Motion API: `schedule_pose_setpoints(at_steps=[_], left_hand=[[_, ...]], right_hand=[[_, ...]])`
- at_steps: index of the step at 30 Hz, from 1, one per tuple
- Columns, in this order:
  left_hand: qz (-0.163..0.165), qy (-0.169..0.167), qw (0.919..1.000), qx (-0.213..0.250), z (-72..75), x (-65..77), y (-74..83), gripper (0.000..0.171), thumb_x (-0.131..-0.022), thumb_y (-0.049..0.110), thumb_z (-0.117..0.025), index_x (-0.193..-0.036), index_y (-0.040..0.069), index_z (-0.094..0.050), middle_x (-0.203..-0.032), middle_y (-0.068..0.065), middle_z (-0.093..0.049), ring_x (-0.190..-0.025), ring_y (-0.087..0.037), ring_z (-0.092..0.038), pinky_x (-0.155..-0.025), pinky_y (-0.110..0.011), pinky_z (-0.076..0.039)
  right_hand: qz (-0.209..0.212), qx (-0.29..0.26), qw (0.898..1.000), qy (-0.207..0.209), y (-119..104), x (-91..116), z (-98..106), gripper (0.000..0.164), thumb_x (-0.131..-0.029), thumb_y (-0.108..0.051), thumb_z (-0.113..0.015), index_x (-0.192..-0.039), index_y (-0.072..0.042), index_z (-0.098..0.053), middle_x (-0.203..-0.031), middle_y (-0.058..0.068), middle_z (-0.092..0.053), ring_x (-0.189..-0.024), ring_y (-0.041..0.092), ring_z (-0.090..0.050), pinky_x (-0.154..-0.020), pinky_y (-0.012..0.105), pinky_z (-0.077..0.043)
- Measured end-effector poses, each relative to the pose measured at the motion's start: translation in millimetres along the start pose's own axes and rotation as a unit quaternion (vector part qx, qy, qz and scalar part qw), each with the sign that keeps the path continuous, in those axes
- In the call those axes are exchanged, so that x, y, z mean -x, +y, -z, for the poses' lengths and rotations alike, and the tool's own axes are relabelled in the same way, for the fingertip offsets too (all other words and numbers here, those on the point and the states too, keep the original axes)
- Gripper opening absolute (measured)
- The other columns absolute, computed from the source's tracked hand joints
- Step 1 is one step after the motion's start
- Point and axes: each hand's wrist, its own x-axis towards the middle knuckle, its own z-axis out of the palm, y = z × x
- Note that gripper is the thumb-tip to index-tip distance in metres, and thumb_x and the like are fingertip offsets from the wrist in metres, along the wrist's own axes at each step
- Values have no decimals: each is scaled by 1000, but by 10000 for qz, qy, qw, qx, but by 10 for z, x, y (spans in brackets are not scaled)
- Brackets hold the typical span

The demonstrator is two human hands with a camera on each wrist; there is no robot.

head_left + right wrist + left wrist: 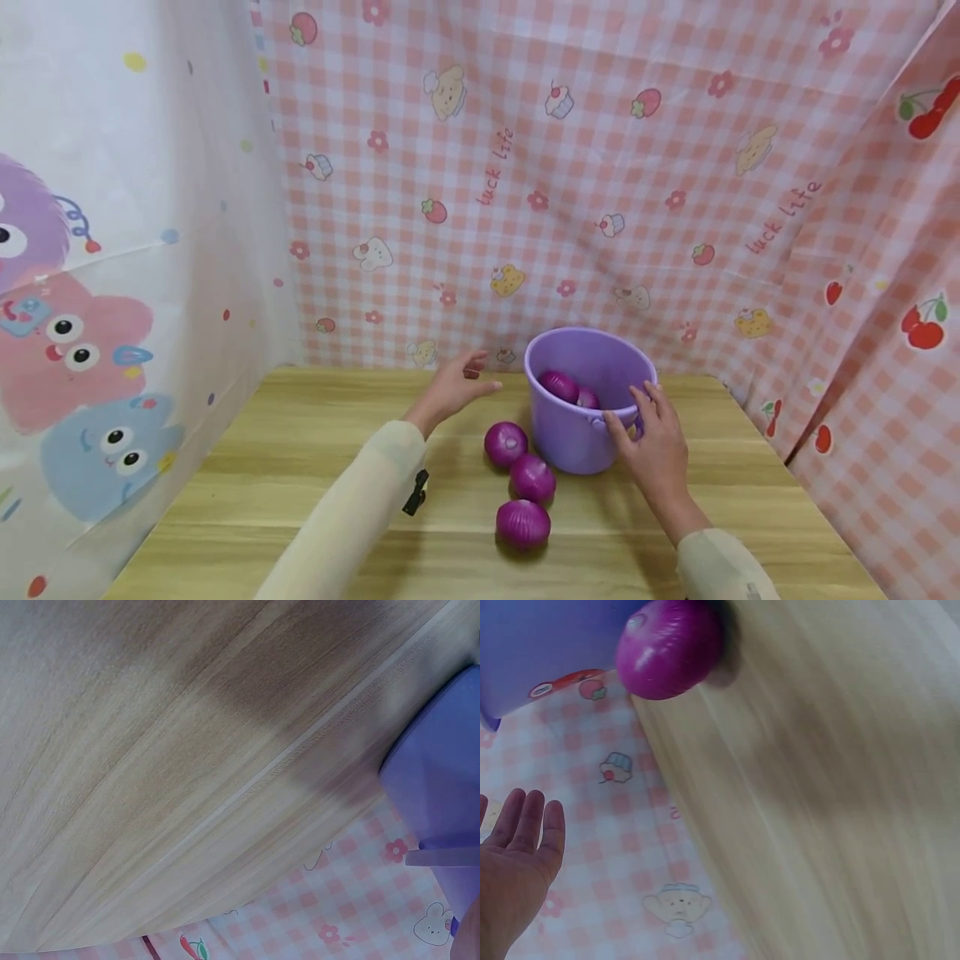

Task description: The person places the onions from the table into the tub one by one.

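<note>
A purple bucket [585, 442] stands on the wooden table with red onions [559, 385] visible inside it. Beside its left foot lie three more: a rear onion [506, 444], a middle onion [533, 479] and a front onion [522, 524]. My right hand [656, 446] holds the bucket's near right rim, thumb and fingers apart along it. To the left of the bucket, my left hand [455, 387] hovers above the table with loosely bent fingers and nothing in it. The left wrist view shows that hand [521, 870] apart from an onion [671, 649].
The wooden table [300, 467] ends at the back against a pink checked cloth [465, 250]. A white printed cloth [202, 208] hangs on the left. Under the left sleeve, a small black strap end [416, 492] shows.
</note>
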Motion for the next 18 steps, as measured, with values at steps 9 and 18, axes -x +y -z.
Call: schedule_pose_setpoints(at_steps=[9, 18], left_hand=[[103, -145, 9998, -52, -63, 48, -160, 73, -85, 30, -78, -147, 12, -45, -140, -16, -52, -127, -33, -50, -103, -50, -45], [139, -357, 9992, 60, -153, 127, -324, 78, -83, 29, -81, -148, 8, -44, -139, -19, -52, -125, -35, -51, -102, -50, -45]], right_hand=[[151, 16, 9997, 179, -5, -29, -16, 57, -84, -31, -74, -127, 5, -61, -137, 25, -52, -131, 46, -43, -98, 64, -42], [114, 30, 9998, 166, 4, -2, -21, 57, -84, -32, -74, -126, 4, -61, -137, 25, -52, -131, 46, -43, -99, 63, -41]])
